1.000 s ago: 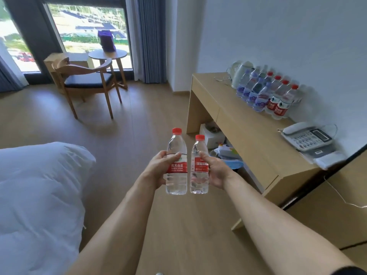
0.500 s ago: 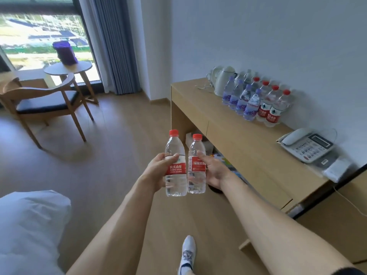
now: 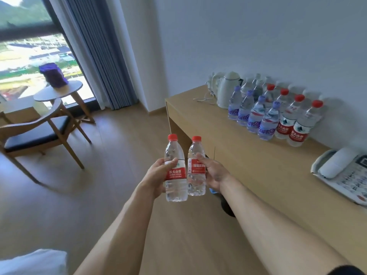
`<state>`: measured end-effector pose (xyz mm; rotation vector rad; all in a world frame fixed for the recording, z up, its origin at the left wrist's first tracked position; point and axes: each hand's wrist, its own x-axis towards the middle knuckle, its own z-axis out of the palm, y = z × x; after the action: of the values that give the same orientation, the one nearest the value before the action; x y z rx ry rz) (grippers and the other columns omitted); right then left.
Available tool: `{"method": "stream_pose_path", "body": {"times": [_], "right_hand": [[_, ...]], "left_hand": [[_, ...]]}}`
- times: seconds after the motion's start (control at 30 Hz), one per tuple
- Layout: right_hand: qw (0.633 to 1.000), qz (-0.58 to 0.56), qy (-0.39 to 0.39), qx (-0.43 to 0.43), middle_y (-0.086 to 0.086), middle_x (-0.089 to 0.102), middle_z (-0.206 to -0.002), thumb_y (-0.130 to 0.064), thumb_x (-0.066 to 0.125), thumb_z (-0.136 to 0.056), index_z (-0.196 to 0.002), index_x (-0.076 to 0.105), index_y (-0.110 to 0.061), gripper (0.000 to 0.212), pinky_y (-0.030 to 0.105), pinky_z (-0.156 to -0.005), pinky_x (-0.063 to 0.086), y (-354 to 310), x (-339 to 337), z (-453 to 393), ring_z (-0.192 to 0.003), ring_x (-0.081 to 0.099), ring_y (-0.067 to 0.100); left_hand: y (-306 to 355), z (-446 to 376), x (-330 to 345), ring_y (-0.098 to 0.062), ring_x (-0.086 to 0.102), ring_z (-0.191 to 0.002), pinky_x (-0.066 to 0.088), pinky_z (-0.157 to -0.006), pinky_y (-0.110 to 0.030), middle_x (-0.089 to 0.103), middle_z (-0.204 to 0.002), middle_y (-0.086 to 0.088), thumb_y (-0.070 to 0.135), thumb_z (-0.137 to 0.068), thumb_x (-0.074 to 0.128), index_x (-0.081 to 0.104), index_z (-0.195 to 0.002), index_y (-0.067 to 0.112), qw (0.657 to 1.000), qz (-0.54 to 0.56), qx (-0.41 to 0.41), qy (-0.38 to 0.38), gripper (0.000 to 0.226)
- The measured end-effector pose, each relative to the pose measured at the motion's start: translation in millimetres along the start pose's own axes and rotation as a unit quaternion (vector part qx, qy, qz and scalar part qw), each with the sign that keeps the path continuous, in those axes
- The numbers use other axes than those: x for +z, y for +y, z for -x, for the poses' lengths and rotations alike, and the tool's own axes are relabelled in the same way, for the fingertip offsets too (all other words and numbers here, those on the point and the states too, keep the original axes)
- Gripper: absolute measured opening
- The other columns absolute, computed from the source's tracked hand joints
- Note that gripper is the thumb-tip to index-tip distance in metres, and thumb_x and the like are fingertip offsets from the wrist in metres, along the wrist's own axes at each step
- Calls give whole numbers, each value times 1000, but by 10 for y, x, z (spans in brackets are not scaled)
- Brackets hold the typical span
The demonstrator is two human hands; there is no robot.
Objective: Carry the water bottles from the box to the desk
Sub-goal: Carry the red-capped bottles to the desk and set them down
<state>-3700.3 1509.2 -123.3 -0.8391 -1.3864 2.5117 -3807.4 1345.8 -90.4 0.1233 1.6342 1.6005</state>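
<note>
My left hand (image 3: pixel 156 175) grips a tall clear water bottle (image 3: pixel 175 171) with a red cap and red label. Beside it, my right hand (image 3: pixel 215 174) grips a shorter red-capped bottle (image 3: pixel 196 167). Both bottles are upright, side by side, held over the floor just left of the wooden desk (image 3: pixel 258 165). Several water bottles (image 3: pixel 274 114), some with purple caps and some with red, stand in rows at the back of the desk against the wall. The box is out of view.
A white kettle (image 3: pixel 226 90) stands behind the bottle rows. A white telephone (image 3: pixel 343 173) lies on the desk at the right. A wooden chair (image 3: pixel 37 133) and a round side table (image 3: pixel 59 92) stand by the window. White bedding (image 3: pixel 33 262) shows at the bottom left.
The view has turned right and closed in on the desk. The bed has slid almost out of view. Both hands still hold their bottles upright in front of me.
</note>
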Motion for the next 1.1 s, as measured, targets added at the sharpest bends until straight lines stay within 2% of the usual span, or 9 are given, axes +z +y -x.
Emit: {"method": "stream_pose_path", "body": {"times": [0.17, 0.33, 0.4, 0.53, 0.67, 0.73, 0.83, 1.0, 1.1], "right_hand": [[999, -22, 29, -23, 29, 64, -126, -41, 74, -79, -134, 56, 3, 72, 66, -107, 41, -422, -341, -388, -120, 60, 47], [994, -40, 88, -54, 30, 63, -128, -42, 71, -83, -133, 57, 2, 68, 67, -106, 36, -756, -861, -501, -119, 60, 47], [990, -44, 122, -61, 28, 64, -126, -41, 70, -88, -133, 58, 0, 62, 67, -105, 37, -865, -1083, -490, -121, 59, 48], [978, -56, 186, -79, 22, 68, -112, -40, 71, -89, -130, 61, 1, 58, 63, -98, 43, -1014, -1503, -436, -104, 62, 38], [958, -77, 250, -115, 27, 67, -121, -44, 76, -80, -126, 65, -4, 61, 57, -90, 42, -1131, -1818, -357, -106, 61, 38], [948, -87, 278, -130, 22, 69, -115, -43, 73, -85, -123, 68, -7, 52, 64, -99, 43, -1198, -1933, -338, -105, 63, 38], [932, -96, 312, -157, 15, 72, -117, -38, 66, -95, -125, 66, -9, 42, 60, -108, 43, -1280, -2074, -340, -111, 67, 34], [908, -76, 369, -183, 11, 72, -121, -45, 68, -91, -129, 64, -13, 50, 43, -93, 53, -1340, -2181, -315, -115, 68, 29], [889, -68, 403, -205, 9, 71, -123, -36, 70, -92, -131, 63, -13, 46, 39, -92, 53, -1267, -2258, -304, -117, 67, 26]], "left_hand": [[315, -648, 376, -30, 73, -93, 61, -73, -52, 70, -114, -17, 25, -96, 69, 55, -127, 12, 999, 9, 0, -35, 36], [475, -1210, 957, -35, 70, -107, 60, -81, -54, 69, -119, -19, 26, -97, 67, 56, -130, 12, 994, -11, -5, -111, 38], [490, -1409, 1230, -35, 70, -101, 58, -85, -55, 70, -113, -18, 24, -96, 68, 57, -131, 12, 989, -12, -13, -150, 39], [481, -1795, 1783, -35, 69, -95, 51, -97, -63, 71, -105, -17, 25, -91, 72, 58, -130, 13, 974, -26, -29, -225, 43], [511, -2083, 2285, -31, 74, -94, 58, -82, -60, 74, -109, -13, 38, -85, 78, 63, -126, 26, 941, -97, -25, -323, 46], [547, -2195, 2506, -32, 74, -96, 56, -85, -63, 74, -111, -12, 39, -79, 82, 62, -126, 28, 922, -122, -15, -367, 53], [619, -2326, 2809, -33, 72, -103, 54, -93, -62, 73, -116, -14, 34, -74, 82, 57, -132, 20, 902, -145, 2, -407, 65], [680, -2531, 3148, -32, 70, -110, 52, -101, -54, 72, -120, -15, 13, -89, 74, 55, -133, 14, 865, -174, 30, -469, 48], [639, -2630, 3241, -30, 69, -112, 53, -99, -47, 71, -121, -14, 10, -83, 80, 54, -134, 13, 842, -170, 42, -510, 57]]}}
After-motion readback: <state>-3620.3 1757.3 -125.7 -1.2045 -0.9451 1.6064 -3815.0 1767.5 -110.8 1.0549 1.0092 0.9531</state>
